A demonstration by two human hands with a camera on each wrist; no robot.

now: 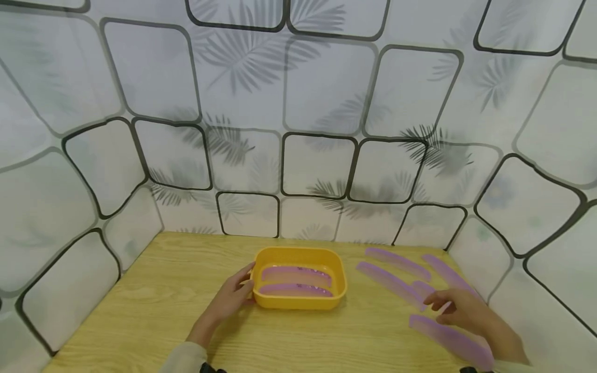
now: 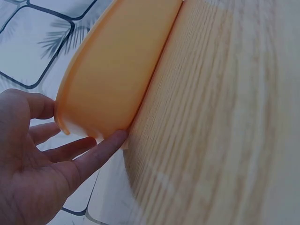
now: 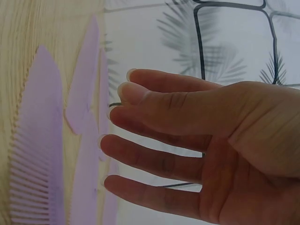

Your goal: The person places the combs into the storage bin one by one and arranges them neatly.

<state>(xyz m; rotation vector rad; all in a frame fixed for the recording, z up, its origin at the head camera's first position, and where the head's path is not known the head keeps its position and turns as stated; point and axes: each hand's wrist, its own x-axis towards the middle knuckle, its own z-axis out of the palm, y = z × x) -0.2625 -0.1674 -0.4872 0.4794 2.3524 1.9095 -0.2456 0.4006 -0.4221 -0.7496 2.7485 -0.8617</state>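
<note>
Hovering empty and loosely curled, a bare right hand [image 1: 462, 311] hangs beside at least four purple plastic combs [image 1: 391, 283] still lying on the wood-grain table [image 1: 163, 274], while the left hand [image 1: 228, 298] grips the rounded yellow plastic box [image 1: 298, 303], two such combs [image 1: 295, 290] already inside.

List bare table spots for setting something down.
Bare: the table left of the left hand, toward the wall; also the near side of the yellow box. Crowded: right side, purple combs near the right hand.
</note>
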